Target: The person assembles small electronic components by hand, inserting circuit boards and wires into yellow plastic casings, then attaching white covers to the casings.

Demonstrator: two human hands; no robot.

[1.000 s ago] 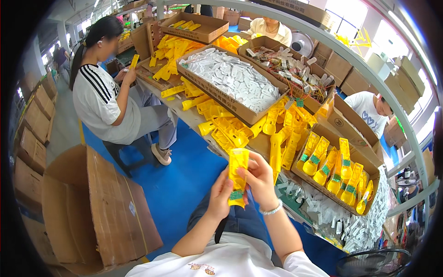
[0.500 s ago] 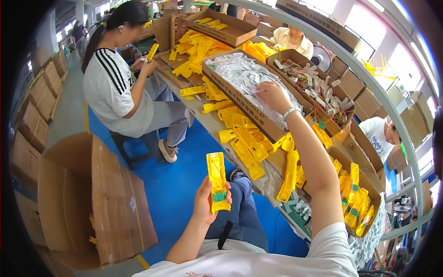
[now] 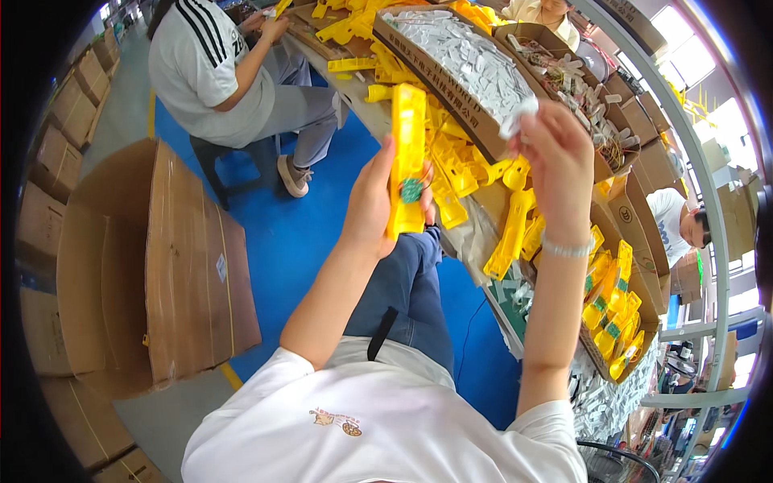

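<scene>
Yellow plastic case (image 3: 407,161) held upright in left hand (image 3: 372,205) at frame centre; right hand (image 3: 555,157) pinches a small white packet (image 3: 519,117) beside it, not yet inserted. Finished cases fill the box (image 3: 616,318) lower right.

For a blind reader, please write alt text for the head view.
The left hand holds a long yellow packet upright, while the right hand pinches a small white sachet. Behind them, a table holds yellow packets and a cardboard tray of white sachets.
</scene>
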